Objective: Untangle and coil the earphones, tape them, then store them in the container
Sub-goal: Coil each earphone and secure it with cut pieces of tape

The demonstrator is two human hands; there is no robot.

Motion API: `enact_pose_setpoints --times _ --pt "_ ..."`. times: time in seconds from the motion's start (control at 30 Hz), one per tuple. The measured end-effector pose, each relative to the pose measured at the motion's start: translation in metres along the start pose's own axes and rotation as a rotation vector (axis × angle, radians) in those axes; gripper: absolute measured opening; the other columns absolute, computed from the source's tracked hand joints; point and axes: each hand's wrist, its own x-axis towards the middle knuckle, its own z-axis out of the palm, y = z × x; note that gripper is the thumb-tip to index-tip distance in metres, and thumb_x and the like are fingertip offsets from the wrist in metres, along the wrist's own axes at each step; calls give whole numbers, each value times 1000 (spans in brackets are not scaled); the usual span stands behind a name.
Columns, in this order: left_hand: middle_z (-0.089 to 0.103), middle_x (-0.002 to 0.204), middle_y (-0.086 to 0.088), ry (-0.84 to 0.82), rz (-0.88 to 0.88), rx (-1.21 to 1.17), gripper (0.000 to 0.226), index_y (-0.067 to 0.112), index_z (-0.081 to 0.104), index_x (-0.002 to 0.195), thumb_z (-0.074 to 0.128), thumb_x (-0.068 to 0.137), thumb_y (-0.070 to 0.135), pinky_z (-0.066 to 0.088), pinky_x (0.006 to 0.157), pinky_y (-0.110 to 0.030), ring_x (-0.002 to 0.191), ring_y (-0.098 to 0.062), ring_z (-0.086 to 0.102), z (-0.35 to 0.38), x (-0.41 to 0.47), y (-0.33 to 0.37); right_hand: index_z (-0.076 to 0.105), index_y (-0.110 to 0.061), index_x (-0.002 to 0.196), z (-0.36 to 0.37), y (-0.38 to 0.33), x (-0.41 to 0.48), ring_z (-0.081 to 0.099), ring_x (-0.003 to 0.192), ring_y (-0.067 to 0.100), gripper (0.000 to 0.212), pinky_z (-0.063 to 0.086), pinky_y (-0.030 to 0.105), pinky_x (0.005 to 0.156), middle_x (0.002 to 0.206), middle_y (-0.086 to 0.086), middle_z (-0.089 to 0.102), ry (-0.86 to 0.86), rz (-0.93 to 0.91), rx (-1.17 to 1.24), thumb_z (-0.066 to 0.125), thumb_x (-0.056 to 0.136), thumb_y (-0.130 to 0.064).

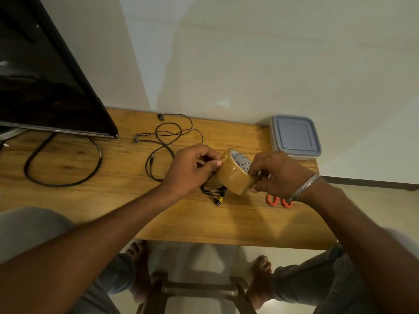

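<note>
- Earphones (160,117) lie uncoiled on the table (90,200), beyond the hands.
- Right hand (277,175) grips the tape roll (234,176), fingers curled round it.
- Left hand (191,167) pinches the roll's edge.

Dim, warm indoor light, soft shadows on the wall, wide-angle bending at the edges, slight blur.

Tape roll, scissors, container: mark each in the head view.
tape roll (233,176): head view, on its brown outer band.
scissors (271,202): head view, on an orange handle loop.
container (294,135): head view, middle of its blue-grey lid.
</note>
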Motion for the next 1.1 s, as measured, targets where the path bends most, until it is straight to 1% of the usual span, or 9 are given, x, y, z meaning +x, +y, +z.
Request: enact_pose_setpoints --times 0.23,0.4,0.53,0.6,0.73,0.87,0.97,1.03,1.1 --pt "58 88 7 -12 97 177 12 18 60 88 60 93 8 42 65 -15 81 -6 55 2 -3 3 74 -15 91 4 8 4 55 75 3 26 43 16 65 89 -11 60 62 -105 56 87 70 -15" --pt "62 87 -5 -4 -77 123 12 14 56 90 51 99 10 56 69 -44 84 -24 64 -4 3 -2 75 -15 92 0 18 5 63 77 12 24 52 25 66 85 -13 65 68 -171 98 85 71 -7" --pt "67 105 -17 43 -319 -212 15 11 58 93 47 102 9 59 75 -28 90 -31 73 -6 11 5 75 -11 101 -7 32 4 68 84 19 30 60 41 73 94 2 72 151 -138 146 82 74 -2" --pt "69 102 -18 69 -386 -292 15 10 59 94 48 102 9 60 73 -29 85 -30 74 -3 11 3 70 -14 110 -6 35 4 66 89 17 32 60 40 79 101 1 70 139 -104 181 79 79 -14" --pt "67 91 -13 81 -460 -337 15 10 59 91 49 102 7 59 64 -22 74 -24 74 13 17 3 65 -21 112 -3 34 5 62 94 12 66 57 36 81 104 -5 65 71 73 204 67 71 -72" --pt "70 98 -19 86 -562 -480 14 8 59 97 46 103 8 61 67 -25 76 -24 73 22 33 2 67 -15 108 -1 51 12 63 97 22 46 56 41 85 106 3 67 200 112 220 75 76 -47" --pt "70 106 -22 35 -624 -607 14 5 57 107 44 104 10 62 75 -29 88 -29 75 16 36 -2 68 -14 112 3 66 13 62 108 21 41 54 27 86 120 1 66 140 89 258 79 78 -34" --pt "70 106 -19 12 -580 -546 13 7 59 105 46 103 10 62 79 -32 90 -29 74 12 38 -5 67 -16 110 4 69 14 62 111 19 36 51 17 85 125 1 65 139 89 292 78 79 -31" --pt "68 101 -10 16 -456 -374 14 14 61 96 49 102 10 59 79 -34 83 -22 70 10 41 -5 66 -21 108 3 72 16 62 113 19 31 53 23 89 125 2 66 170 81 312 79 80 -27"
